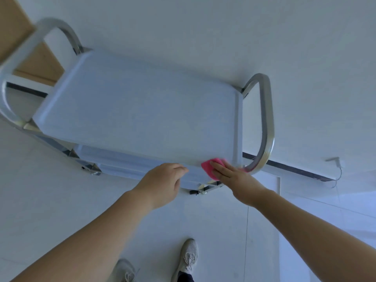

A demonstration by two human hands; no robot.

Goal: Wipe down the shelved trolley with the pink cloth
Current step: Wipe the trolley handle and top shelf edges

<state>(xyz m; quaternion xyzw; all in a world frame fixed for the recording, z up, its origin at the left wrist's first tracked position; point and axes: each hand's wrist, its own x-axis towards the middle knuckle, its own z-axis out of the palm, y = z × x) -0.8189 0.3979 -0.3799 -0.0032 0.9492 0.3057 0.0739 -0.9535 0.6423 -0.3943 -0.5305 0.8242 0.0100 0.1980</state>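
Pink cloth (210, 168) sits right at the near right corner of the trolley's top shelf (138, 110), pinned there under the right hand (236, 179), whose fingers lie straight and flat over it, pressing it down on the near edge rather than gripping it. Just beside that corner rises the right-hand steel handle loop (264, 123), so the cloth is about as far right as the shelf goes. Left hand (162, 185) is on the same near edge, a little further along toward the middle, fingers curled over the lip of the shelf, and it looks to be holding the trolley (85, 155) steady; how tightly it grips I cannot tell, since the fingertips are hidden on the far side of the lip. Now the relation that matters: the shelf's long axis runs from this right corner away to the left, toward the other handle loop (30, 49) at the far left end, and nearly all of the pale surface lies leftward and beyond the cloth. My read is that the wiping stroke has to travel left along that axis or push away toward the far edge, and the right hand, already on the cloth, is the one placed to carry it. The left hand lies in the path of a sweep along the near edge, so it may need to shift. A lower shelf (122, 159) shows beneath, not reached by either hand. A pair of pale shoes (189, 257) stands on the white floor (61, 200) below.
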